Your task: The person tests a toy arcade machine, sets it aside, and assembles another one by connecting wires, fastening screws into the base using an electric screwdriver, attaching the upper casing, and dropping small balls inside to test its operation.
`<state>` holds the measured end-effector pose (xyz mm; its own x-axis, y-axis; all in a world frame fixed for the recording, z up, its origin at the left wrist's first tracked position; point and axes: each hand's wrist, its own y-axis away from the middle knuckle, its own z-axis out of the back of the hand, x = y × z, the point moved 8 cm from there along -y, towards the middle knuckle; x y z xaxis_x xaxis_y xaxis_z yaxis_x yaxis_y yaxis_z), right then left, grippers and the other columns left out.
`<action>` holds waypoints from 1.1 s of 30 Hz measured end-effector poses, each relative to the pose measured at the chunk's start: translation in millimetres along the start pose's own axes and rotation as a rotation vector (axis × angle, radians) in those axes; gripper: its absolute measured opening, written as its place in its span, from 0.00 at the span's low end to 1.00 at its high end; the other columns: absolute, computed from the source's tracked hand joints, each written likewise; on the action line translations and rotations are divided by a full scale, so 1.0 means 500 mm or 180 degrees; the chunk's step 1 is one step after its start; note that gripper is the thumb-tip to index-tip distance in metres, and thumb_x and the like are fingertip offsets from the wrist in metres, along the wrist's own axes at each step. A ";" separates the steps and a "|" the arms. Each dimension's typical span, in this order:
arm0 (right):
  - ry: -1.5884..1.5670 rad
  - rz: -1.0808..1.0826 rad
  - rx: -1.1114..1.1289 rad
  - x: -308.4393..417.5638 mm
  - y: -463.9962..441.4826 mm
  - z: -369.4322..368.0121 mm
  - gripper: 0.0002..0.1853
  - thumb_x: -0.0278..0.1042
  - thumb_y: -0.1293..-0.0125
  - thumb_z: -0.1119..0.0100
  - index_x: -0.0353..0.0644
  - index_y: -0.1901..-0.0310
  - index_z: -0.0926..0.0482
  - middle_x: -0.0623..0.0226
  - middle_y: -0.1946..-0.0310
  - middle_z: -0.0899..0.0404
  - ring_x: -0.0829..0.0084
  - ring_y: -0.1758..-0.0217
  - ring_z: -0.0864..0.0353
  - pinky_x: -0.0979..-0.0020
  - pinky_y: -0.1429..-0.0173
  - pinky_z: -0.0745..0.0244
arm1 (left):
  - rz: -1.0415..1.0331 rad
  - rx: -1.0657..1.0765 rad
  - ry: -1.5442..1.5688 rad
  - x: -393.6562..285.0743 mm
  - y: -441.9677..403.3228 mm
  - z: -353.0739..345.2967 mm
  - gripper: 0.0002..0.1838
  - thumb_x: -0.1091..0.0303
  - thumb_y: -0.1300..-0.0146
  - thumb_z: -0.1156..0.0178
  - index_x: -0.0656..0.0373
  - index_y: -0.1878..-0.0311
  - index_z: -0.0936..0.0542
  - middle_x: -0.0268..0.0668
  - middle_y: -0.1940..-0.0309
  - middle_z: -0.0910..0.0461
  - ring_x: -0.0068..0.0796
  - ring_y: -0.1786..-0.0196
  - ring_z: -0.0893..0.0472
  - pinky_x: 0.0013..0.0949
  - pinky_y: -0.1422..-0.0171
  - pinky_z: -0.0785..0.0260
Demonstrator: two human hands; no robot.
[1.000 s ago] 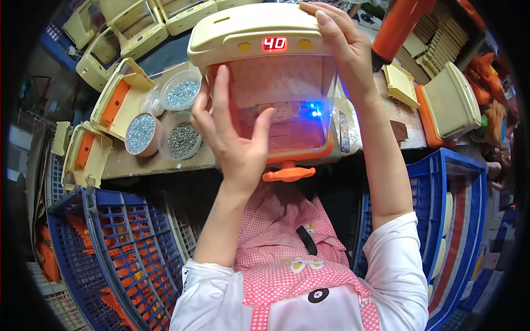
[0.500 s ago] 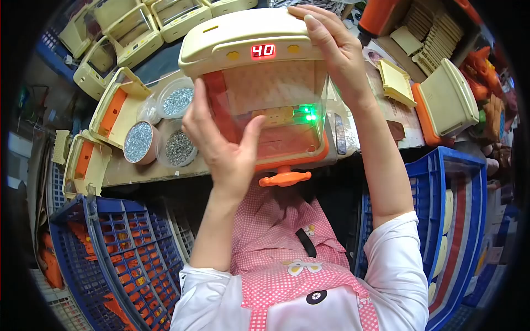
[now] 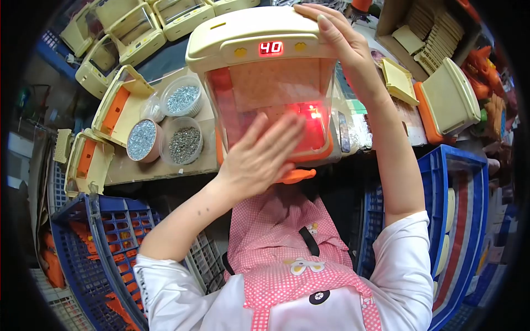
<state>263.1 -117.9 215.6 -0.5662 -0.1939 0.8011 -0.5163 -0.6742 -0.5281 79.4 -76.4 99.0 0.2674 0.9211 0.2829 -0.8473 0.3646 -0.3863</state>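
A cream-and-orange toy game machine (image 3: 254,49) with a clear front window stands on the bench edge before me. Its red display (image 3: 271,48) reads 40, and red light glows behind the lower right of the window. My right hand (image 3: 345,47) grips the machine's upper right corner, fingers over the top and thumb near the front. Across the lower window lies my left hand (image 3: 262,151), fingers stretched out and slightly blurred; whether it touches the window I cannot tell. Below it, the orange handle (image 3: 298,176) at the machine's front is partly hidden by that hand.
Tubs of silver screws (image 3: 182,98) and darker screws (image 3: 185,144) stand at left, beside open cream shells (image 3: 118,105). More machines (image 3: 135,38) line the back left. A cream-and-orange housing (image 3: 450,99) sits at right. Blue crates (image 3: 127,220) flank my lap.
My left hand has moved from the machine's left side rightward across the window. The light inside has gone from green to red. The machine sits slightly farther right.
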 end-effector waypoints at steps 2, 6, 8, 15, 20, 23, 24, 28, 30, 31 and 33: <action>0.0120 0.0141 0.0050 0.004 0.001 -0.002 0.23 0.46 0.18 0.54 0.39 0.35 0.21 0.63 0.32 0.30 0.68 0.27 0.34 0.68 0.27 0.37 | -0.0355 0.0105 0.0922 -0.007 0.030 0.024 0.33 0.56 0.37 0.35 0.61 0.30 0.26 0.43 0.25 0.32 0.42 0.20 0.37 0.52 0.16 0.53; 0.0257 0.0199 0.0067 0.005 0.002 0.003 0.23 0.46 0.18 0.54 0.40 0.34 0.22 0.62 0.32 0.30 0.68 0.26 0.34 0.68 0.28 0.36 | -0.0716 0.0540 0.2528 -0.007 0.088 0.031 0.27 0.66 0.39 0.34 0.63 0.36 0.22 0.46 0.32 0.25 0.45 0.28 0.26 0.51 0.21 0.39; -0.0148 -0.0128 0.0109 -0.006 0.001 -0.003 0.23 0.46 0.18 0.54 0.40 0.34 0.22 0.62 0.31 0.31 0.69 0.26 0.36 0.68 0.28 0.36 | -0.0320 -0.0389 0.2483 0.015 0.057 0.084 0.24 0.73 0.40 0.34 0.65 0.40 0.20 0.49 0.39 0.20 0.47 0.34 0.20 0.53 0.27 0.31; 0.0848 0.0436 0.0390 0.005 -0.010 0.013 0.25 0.52 0.18 0.58 0.48 0.31 0.23 0.65 0.30 0.26 0.68 0.22 0.36 0.65 0.19 0.45 | 0.0302 -0.0542 0.0197 0.049 -0.068 0.044 0.44 0.46 0.37 0.38 0.57 0.22 0.38 0.35 0.18 0.45 0.41 0.16 0.49 0.59 0.14 0.67; 0.1845 0.0667 0.0163 0.043 0.032 0.017 0.27 0.51 0.18 0.59 0.43 0.29 0.27 0.64 0.30 0.27 0.65 0.24 0.33 0.65 0.22 0.39 | 0.2363 -0.1660 0.1017 0.165 0.080 0.027 0.43 0.47 0.28 0.44 0.65 0.20 0.46 0.52 0.18 0.49 0.50 0.16 0.51 0.55 0.15 0.63; 0.1998 0.1753 -0.0970 0.134 0.133 0.067 0.21 0.45 0.18 0.59 0.38 0.45 0.22 0.58 0.43 0.22 0.66 0.41 0.22 0.63 0.36 0.25 | 0.2904 -0.1574 0.2912 0.158 0.179 -0.079 0.47 0.42 0.28 0.44 0.68 0.20 0.47 0.55 0.20 0.48 0.53 0.17 0.49 0.50 0.16 0.57; 0.1246 0.1917 -0.1595 0.113 0.179 0.112 0.18 0.41 0.19 0.59 0.37 0.53 0.21 0.57 0.49 0.21 0.67 0.50 0.20 0.63 0.42 0.22 | 0.2965 -0.1398 0.3402 0.149 0.193 -0.103 0.48 0.41 0.28 0.44 0.68 0.21 0.47 0.54 0.20 0.47 0.53 0.17 0.48 0.49 0.17 0.56; 0.0842 -0.0527 -0.2239 -0.165 0.225 0.280 0.11 0.32 0.24 0.53 0.38 0.55 0.21 0.57 0.55 0.21 0.72 0.55 0.21 0.69 0.50 0.24 | 0.2737 -0.0952 0.3160 0.123 0.217 -0.112 0.52 0.34 0.33 0.41 0.68 0.21 0.46 0.54 0.21 0.44 0.52 0.19 0.44 0.49 0.18 0.51; 0.2161 -0.1384 -0.1510 -0.303 0.204 0.274 0.13 0.34 0.27 0.48 0.35 0.49 0.22 0.50 0.52 0.20 0.62 0.52 0.19 0.63 0.48 0.23 | 0.2909 -0.1016 0.3240 0.125 0.221 -0.120 0.53 0.32 0.33 0.42 0.67 0.21 0.44 0.54 0.23 0.42 0.53 0.20 0.43 0.50 0.18 0.52; 0.2628 -0.0989 -0.1199 -0.365 0.195 0.272 0.16 0.36 0.28 0.45 0.34 0.46 0.23 0.46 0.49 0.20 0.55 0.51 0.19 0.60 0.47 0.23 | 0.2831 -0.1107 0.3005 0.127 0.207 -0.104 0.53 0.30 0.33 0.45 0.68 0.23 0.43 0.55 0.24 0.40 0.55 0.21 0.41 0.52 0.19 0.51; 0.3089 -0.0579 -0.0875 -0.413 0.163 0.262 0.20 0.38 0.30 0.42 0.34 0.43 0.24 0.43 0.47 0.21 0.49 0.49 0.19 0.57 0.45 0.24 | 0.2777 -0.1194 0.2871 0.128 0.196 -0.097 0.53 0.29 0.33 0.47 0.69 0.23 0.42 0.56 0.25 0.38 0.56 0.22 0.40 0.53 0.20 0.50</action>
<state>422.1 -226.3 43.8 -0.6775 0.6376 0.3667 -0.7066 -0.4255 -0.5654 35.7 24.8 36.5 0.0343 0.5851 -0.8102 -0.7573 -0.5138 -0.4031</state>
